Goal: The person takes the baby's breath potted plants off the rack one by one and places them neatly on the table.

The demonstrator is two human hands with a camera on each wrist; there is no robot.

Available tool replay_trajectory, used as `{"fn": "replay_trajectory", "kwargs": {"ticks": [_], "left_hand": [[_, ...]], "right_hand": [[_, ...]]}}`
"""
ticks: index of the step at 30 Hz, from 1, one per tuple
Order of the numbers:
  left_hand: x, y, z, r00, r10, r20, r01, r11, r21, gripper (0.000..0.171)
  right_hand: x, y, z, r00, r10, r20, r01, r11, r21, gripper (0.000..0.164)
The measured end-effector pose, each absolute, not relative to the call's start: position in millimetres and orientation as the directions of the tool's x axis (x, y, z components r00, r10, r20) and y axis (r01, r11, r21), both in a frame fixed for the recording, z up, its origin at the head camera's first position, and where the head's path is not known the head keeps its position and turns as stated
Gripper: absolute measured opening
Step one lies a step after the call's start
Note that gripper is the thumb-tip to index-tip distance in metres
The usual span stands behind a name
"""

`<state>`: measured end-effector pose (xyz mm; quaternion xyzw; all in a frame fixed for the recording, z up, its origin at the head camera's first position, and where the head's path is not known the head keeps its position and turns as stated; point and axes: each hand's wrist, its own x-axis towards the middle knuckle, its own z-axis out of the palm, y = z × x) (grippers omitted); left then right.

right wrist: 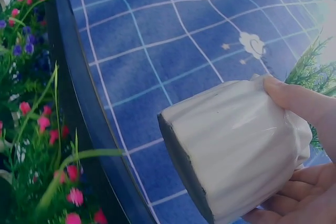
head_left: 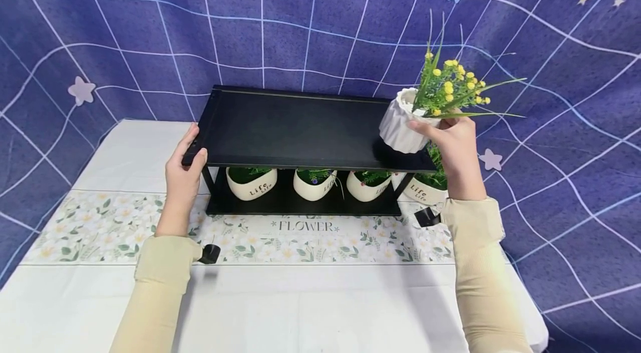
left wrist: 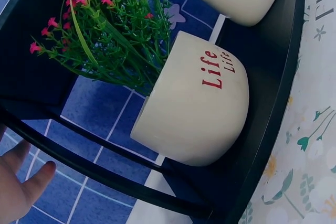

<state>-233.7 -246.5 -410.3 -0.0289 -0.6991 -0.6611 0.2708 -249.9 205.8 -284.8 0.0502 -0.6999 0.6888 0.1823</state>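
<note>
My right hand (head_left: 458, 133) grips a white ribbed flowerpot (head_left: 400, 124) near its rim. Yellow flowers and long green blades (head_left: 453, 88) grow from it. The pot is tilted over the right end of the black two-tier shelf (head_left: 295, 130); its dark underside shows in the right wrist view. At the shelf's left end, my left hand (head_left: 185, 172) holds the top board by its front corner, thumb at the front and fingers along the side. Under that board, cream "Life" pots (head_left: 252, 183) stand on the lower tier, one with pink flowers (left wrist: 113, 3).
Another cream pot (head_left: 425, 192) stands beyond the shelf's right end. A floral runner marked "FLOWER" (head_left: 305, 226) crosses the white tablecloth (head_left: 295, 303) under and before the shelf. Behind hangs a blue gridded cloth (head_left: 300, 19) with stars.
</note>
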Motion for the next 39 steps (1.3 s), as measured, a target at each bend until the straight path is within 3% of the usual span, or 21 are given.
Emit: {"fn": "replay_trajectory", "kwargs": {"ticks": [12, 21, 28, 34, 39], "left_hand": [[-233, -245, -409, -0.854, -0.322, 0.410, 0.392, 0.120, 0.912, 0.047], [-232, -244, -408, -0.853, -0.323, 0.409, 0.400, 0.097, 0.911, 0.046], [-233, -244, -408, -0.850, -0.324, 0.415, 0.397, 0.124, 0.909, 0.046], [-233, -244, -408, -0.853, -0.317, 0.415, 0.393, 0.133, 0.910, 0.046], [-233, -244, -408, -0.854, -0.317, 0.412, 0.391, 0.132, 0.911, 0.046]], "right_hand": [[-226, 235, -289, -0.910, 0.282, 0.304, -0.290, 0.092, -0.953, 0.027], [-208, 249, -295, -0.903, 0.297, 0.310, -0.323, 0.005, -0.946, 0.046], [-197, 260, -301, -0.897, 0.352, 0.268, -0.284, 0.006, -0.959, 0.040], [-189, 268, -307, -0.894, 0.362, 0.264, -0.291, -0.022, -0.956, 0.051], [-181, 273, -312, -0.889, 0.387, 0.245, -0.275, -0.024, -0.961, 0.050]]}}
